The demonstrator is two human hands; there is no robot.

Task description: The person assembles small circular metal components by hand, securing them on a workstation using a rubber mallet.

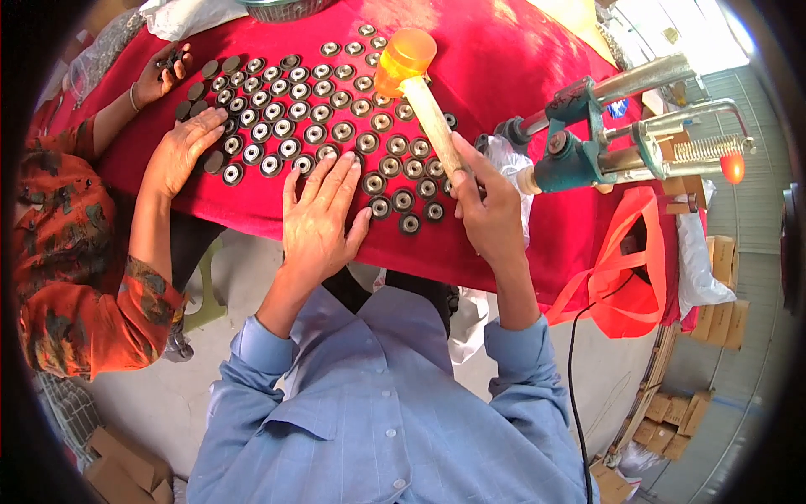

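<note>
My right hand (489,210) is wrapped round the wooden handle of a mallet (433,122). Its amber, translucent head (409,52) is raised at the far end, over the rows of parts. My left hand (321,217) lies with its fingers stretched out at the near edge of those parts, fingertips touching or covering a few. The parts are small black round pieces (342,131) with silvery metal rings in their centres, spread in rough rows on a red cloth (252,208). Several round pieces near the left end show plain dark tops (196,91).
To the left sits a co-worker in an orange patterned top (92,286); one hand (180,153) rests by the parts, the other (159,77) holds small dark pieces. At right stand a green hand press (579,155) and a red bag (630,277) hanging at the table's edge, with a black cable (574,361).
</note>
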